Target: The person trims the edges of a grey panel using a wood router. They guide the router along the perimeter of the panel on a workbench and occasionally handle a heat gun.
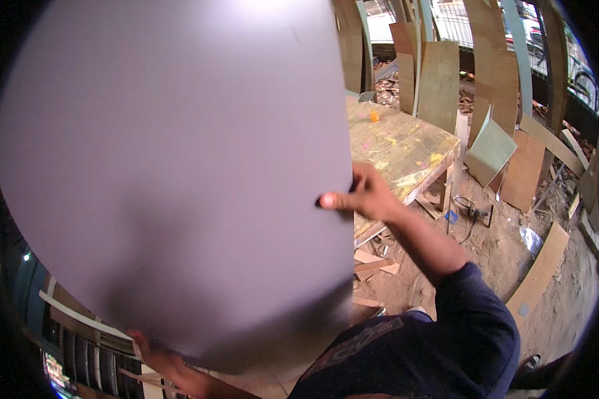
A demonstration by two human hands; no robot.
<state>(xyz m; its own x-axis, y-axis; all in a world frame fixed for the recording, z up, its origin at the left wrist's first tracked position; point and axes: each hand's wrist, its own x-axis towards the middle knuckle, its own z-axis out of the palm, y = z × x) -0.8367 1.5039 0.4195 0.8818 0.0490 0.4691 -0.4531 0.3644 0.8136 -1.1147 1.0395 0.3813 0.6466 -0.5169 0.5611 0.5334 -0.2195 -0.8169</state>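
A large, smooth grey-lilac panel (199, 133) fills most of the head view, with a soft sheen at its top. My right hand (366, 193) grips its right edge, the thumb pressed on the face and the fingers curled behind, mostly hidden. Low on the left, my left hand (156, 359) holds the panel's lower edge; its fingers are partly out of sight. A dark shadow lies over the lower part of the sheet.
Behind the panel stands a paint-stained wooden table (406, 143) with a small orange object (374, 116) on it. Tall boards (439, 80) lean along a fence. Offcuts, including a long wooden strip (539, 269), and a cabled tool (471, 210) lie on the dirt floor.
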